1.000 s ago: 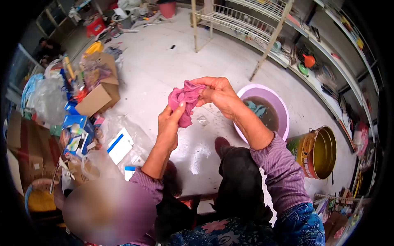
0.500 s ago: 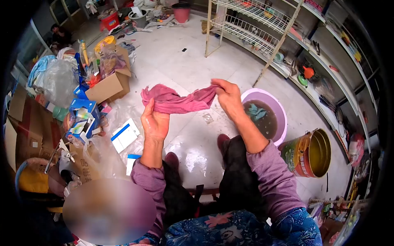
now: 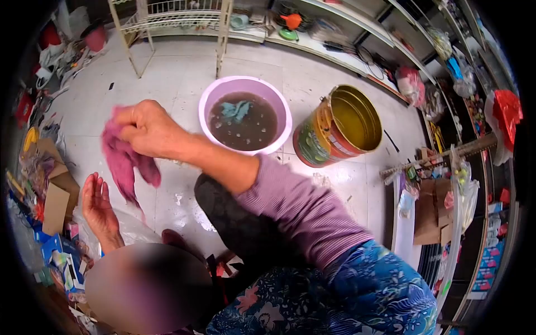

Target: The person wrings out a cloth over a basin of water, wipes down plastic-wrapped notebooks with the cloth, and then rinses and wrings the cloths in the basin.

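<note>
A damp-looking pink cloth (image 3: 124, 159) hangs from my right hand (image 3: 153, 129), whose fingers are closed around its upper end. Below and left of it, my left hand (image 3: 100, 209) is open, palm up with the fingers extended, apart from the cloth. To the right of the cloth stands a light purple basin (image 3: 283, 114) of murky grey water. A teal cloth (image 3: 235, 110) lies partly in that water. Beyond the basin is a large metal bucket (image 3: 318, 137) with a colourful label, its yellowish inside showing.
A wire rack (image 3: 173, 17) stands behind the basin, before long shelves (image 3: 329, 53) of household goods. Cardboard boxes (image 3: 60, 195) and clutter line the left side. On the right, a red plastic bag (image 3: 507, 120) hangs by a shelf. The tiled floor (image 3: 178, 89) has wet patches.
My left hand has let go of the pink cloth and opened. The right hand has carried the cloth left, where it now dangles. My view has turned right, bringing the bucket and shelves further in.
</note>
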Motion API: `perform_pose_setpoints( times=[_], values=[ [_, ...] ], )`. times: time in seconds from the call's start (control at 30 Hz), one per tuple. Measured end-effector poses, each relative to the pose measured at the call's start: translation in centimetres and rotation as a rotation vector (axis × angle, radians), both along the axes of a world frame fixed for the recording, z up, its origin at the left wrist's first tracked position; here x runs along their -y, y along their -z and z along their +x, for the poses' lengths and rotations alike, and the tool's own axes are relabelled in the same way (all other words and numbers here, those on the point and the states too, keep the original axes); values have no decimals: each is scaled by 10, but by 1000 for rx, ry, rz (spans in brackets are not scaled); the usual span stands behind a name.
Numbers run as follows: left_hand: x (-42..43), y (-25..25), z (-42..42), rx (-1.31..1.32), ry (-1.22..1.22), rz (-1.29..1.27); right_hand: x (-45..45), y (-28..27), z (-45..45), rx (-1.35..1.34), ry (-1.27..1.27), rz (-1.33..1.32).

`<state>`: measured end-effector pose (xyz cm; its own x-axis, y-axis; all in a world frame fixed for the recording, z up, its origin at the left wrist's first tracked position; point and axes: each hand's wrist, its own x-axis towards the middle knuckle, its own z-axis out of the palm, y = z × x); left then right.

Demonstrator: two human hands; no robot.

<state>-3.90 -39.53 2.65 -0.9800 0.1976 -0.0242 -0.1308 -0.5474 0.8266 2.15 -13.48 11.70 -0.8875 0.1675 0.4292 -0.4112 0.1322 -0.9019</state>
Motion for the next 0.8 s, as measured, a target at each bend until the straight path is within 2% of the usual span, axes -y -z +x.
perform_pose_setpoints(
  times=[0.03, 0.1, 0.17, 0.23, 0.3, 0.37, 0.53, 0.7, 0.8],
  values=[
    [3, 1, -3, 61, 6, 35, -17, -3, 8, -75, 84, 415],
    [4, 7, -9, 121, 33, 79, -53, -45, 45, 238, -56, -25],
    [6, 10, -10, 144, 186, 144, -91, -53, 66, 156, 93, 212],
    [3, 10, -11, 169, 187, 132, -135, -45, 88, 189, 152, 601],
    [1, 10, -9, 198, 164, 109, -157, -70, 118, 350, 246, 338],
    [0, 10, -11, 211, 161, 91, -193, -70, 142, 405, 257, 283],
    [1, 13, -9, 231, 173, 95, -244, -86, 220, 457, 504, -113],
    [2, 13, -8, 232, 193, 88, -289, -77, 285, 437, 624, -325],
    [3, 17, -10, 264, 184, 56, -321, -48, 313, 438, 642, -467]
  ],
)
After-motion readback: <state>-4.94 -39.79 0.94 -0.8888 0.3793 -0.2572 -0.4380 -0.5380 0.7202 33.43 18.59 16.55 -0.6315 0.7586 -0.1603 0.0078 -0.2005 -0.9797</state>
